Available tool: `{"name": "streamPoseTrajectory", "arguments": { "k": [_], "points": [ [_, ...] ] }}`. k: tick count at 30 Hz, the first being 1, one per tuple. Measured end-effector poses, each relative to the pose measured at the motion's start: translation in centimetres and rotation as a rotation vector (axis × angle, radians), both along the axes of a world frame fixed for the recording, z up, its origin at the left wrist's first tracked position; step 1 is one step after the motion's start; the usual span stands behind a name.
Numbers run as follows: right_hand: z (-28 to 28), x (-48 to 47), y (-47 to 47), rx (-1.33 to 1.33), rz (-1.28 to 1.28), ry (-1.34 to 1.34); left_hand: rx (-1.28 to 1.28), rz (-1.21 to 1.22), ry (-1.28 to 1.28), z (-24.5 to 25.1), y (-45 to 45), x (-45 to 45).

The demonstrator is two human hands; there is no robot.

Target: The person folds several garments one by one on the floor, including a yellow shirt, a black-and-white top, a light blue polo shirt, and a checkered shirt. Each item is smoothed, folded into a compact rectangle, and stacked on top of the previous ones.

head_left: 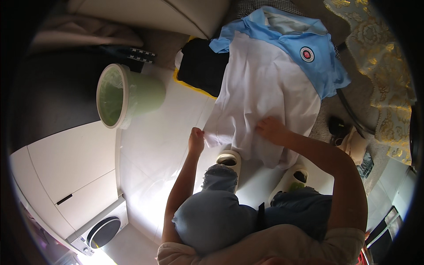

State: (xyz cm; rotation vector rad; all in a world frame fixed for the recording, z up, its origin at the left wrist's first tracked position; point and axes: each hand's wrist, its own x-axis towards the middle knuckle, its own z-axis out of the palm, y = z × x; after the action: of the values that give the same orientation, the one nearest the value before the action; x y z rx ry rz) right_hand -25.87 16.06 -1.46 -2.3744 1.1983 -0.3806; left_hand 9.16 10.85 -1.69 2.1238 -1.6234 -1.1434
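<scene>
A light blue and white polo garment (265, 79) lies spread out before me, collar (291, 25) at the far end and hem towards my feet. On its blue chest part is a round badge (307, 54) with a red centre. My left hand (197, 140) pinches the hem's left corner and holds it out to the side. Farther right, my right hand (272, 130) rests on the white lower part, its fingers bunched on the cloth at a fold. Loose creases run lengthwise through the white fabric.
A green waste bin (147, 87) with a liner stands at left, by white cabinets (69, 162) and a washing machine (104, 232). A black cloth item with yellow edging (202, 66) lies partly under the garment. Cream clogs (233, 159) are on my feet. Gold-patterned fabric (374, 56) hangs at right.
</scene>
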Motion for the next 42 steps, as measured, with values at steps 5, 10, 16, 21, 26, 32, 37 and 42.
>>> {"name": "streamPoseTrajectory", "arguments": {
  "k": [5, 10, 16, 21, 26, 32, 37, 42],
  "points": [
    [2.0, 1.4, -0.8, -0.109, 0.129, 0.199, -0.062, -0.006, -0.061, -2.5, -0.2, 2.2],
    [2.1, 2.5, -0.1, 0.066, -0.022, 0.153, 0.316, 0.592, 0.263, -0.2, 2.9, -2.8],
    [5.3, 6.6, -1.3, 0.548, -0.528, 0.02, 0.801, 1.103, 0.919, -1.4, 5.5, -1.0],
    [2.7, 8.4, -1.6, 0.59, -0.749, 0.06, 0.805, 1.092, 0.974, -2.8, 5.4, -1.2],
    [0.8, 9.1, -1.9, 0.65, -0.777, 0.086, 0.869, 1.098, 1.074, -3.8, 6.0, -0.8],
    [1.6, 7.0, -4.2, 0.541, -0.684, 0.122, 0.589, 0.365, 1.146, -6.4, 8.1, -0.5],
    [3.8, 4.4, -11.4, 0.365, -0.77, -0.067, 0.734, 0.478, 1.416, -9.4, 7.8, 1.7],
    [5.6, 1.7, -17.7, 0.153, -0.833, -0.206, 0.777, 1.069, 1.198, -3.6, 5.9, -0.8]
  ]
}}
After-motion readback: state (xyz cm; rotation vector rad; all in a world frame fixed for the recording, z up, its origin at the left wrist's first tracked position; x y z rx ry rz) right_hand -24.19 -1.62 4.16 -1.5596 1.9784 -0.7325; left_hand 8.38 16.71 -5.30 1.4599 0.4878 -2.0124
